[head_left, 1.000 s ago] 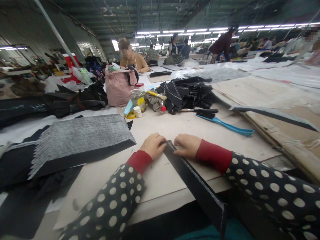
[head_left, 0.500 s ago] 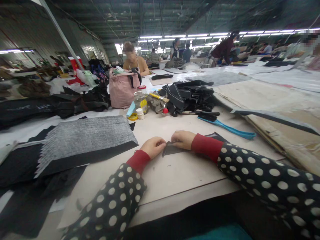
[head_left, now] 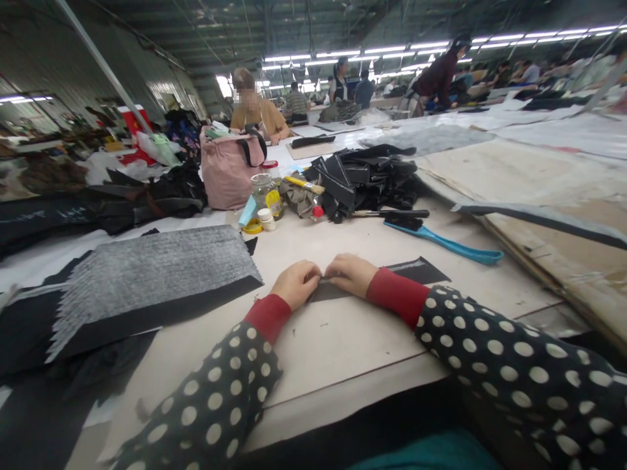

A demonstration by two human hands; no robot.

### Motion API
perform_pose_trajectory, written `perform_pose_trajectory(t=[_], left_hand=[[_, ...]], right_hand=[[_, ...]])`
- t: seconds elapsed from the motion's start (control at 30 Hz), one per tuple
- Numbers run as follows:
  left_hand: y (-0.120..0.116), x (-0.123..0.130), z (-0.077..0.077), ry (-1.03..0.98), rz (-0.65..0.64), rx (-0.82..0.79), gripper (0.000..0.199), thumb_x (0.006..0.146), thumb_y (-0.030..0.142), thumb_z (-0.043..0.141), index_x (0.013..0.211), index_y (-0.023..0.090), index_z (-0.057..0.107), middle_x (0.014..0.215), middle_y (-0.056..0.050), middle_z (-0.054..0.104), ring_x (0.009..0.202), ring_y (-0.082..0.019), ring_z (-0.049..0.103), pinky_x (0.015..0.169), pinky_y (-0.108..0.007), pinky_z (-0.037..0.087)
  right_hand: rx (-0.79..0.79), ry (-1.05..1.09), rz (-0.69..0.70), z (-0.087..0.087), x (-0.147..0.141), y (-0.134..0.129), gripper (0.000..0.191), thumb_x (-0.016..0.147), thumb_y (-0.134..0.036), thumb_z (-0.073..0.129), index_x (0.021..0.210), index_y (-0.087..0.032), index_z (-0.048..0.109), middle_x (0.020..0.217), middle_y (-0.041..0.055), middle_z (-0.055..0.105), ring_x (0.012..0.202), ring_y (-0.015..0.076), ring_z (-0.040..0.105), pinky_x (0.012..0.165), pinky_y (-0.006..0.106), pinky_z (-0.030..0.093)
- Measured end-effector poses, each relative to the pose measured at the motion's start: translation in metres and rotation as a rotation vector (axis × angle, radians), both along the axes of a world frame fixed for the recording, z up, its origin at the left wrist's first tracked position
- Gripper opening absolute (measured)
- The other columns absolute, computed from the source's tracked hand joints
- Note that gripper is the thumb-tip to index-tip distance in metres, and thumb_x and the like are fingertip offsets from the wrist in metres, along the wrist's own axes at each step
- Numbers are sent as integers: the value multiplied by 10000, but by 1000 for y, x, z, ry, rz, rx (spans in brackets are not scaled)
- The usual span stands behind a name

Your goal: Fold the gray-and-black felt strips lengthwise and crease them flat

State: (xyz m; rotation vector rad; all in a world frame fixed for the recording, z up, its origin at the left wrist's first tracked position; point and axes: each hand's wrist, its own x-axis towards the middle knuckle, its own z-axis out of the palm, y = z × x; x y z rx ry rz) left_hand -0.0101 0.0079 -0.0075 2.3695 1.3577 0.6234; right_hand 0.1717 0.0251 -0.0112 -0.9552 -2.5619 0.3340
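Observation:
A dark fabric strip [head_left: 416, 269] lies across the pale board [head_left: 353, 333], partly under my right wrist. My left hand [head_left: 296, 283] has its fingers pinched on the strip's left end. Close beside it, my right hand [head_left: 351, 274] pinches the same end, fingertips almost touching those of the left. The strip's middle is covered by my right hand and red cuff. Left of my hands, a grey fabric piece with a black border [head_left: 161, 267] lies on a stack of black pieces.
Beyond my hands are a glass jar [head_left: 264, 196], a white bottle [head_left: 266, 220], a yellow-handled brush [head_left: 306, 185], a blue-handled brush [head_left: 450, 245], a heap of black strips [head_left: 365, 183] and a pink bag [head_left: 228, 170]. A person [head_left: 259, 114] works across the table.
My hands have come closer together at the strip's left end. More of the strip's right end shows beyond my right cuff. The view has shifted slightly.

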Motion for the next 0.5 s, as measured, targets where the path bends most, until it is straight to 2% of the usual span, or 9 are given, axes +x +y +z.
perform_pose_trajectory(t=[0.13, 0.27, 0.5], left_hand=[[0, -6, 1, -22, -56, -53, 141, 751, 215, 448, 816, 168, 564, 737, 0, 513, 671, -114, 458, 608, -226, 373], [1, -10, 1, 14, -93, -27, 154, 758, 200, 443, 860, 180, 557, 755, 2, 510, 682, -114, 465, 619, -226, 384], [-2, -10, 11, 299, -243, 151, 212, 808, 147, 358, 879, 173, 556, 851, -35, 529, 803, -138, 482, 734, -256, 392]], right_hand=[[0, 20, 19, -1, 0, 1, 169, 731, -171, 527, 875, -145, 613, 817, 65, 565, 763, 146, 484, 712, 272, 372], [19, 23, 26, -3, 0, 1, 175, 739, -173, 521, 885, -144, 613, 817, 65, 566, 767, 146, 485, 717, 272, 374], [180, -117, 62, -1, -1, -3, 185, 796, -208, 446, 884, -163, 603, 845, 65, 554, 763, 146, 467, 707, 275, 359]])
